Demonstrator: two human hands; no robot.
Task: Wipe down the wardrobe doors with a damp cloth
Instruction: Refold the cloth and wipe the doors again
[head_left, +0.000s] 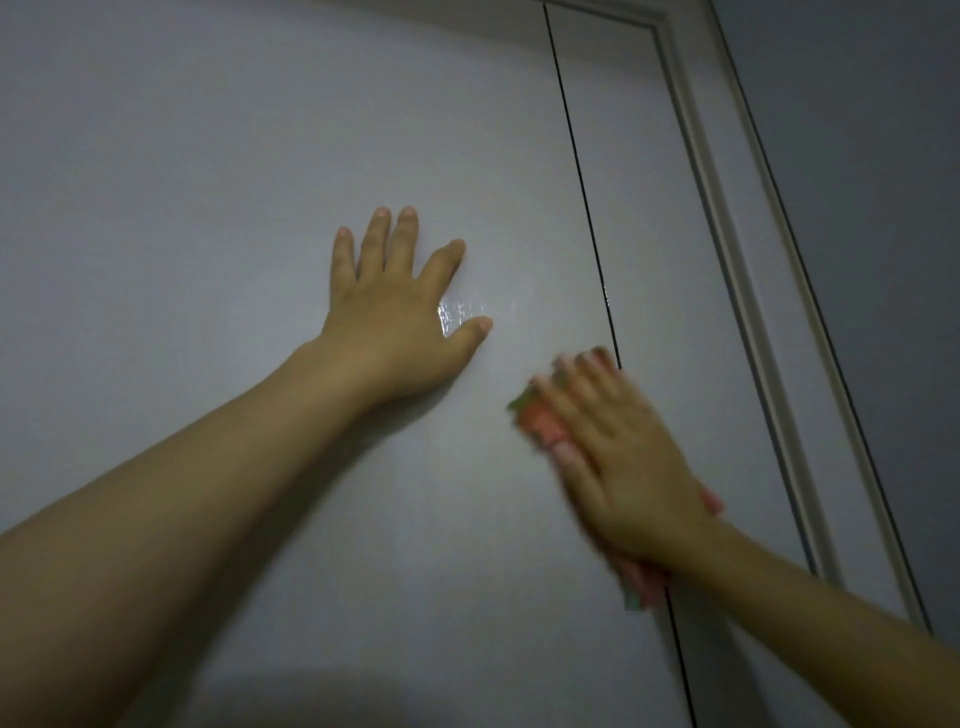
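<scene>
two pale grey wardrobe doors; left hand spread flat on one, right hand, blurred, fingers straight, presses one pink folded cloth near the dark seam.

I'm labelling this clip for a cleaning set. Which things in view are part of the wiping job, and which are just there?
In the job: cloth, door, narrow door, right hand, left hand.
Just there: frame, wall.
</scene>
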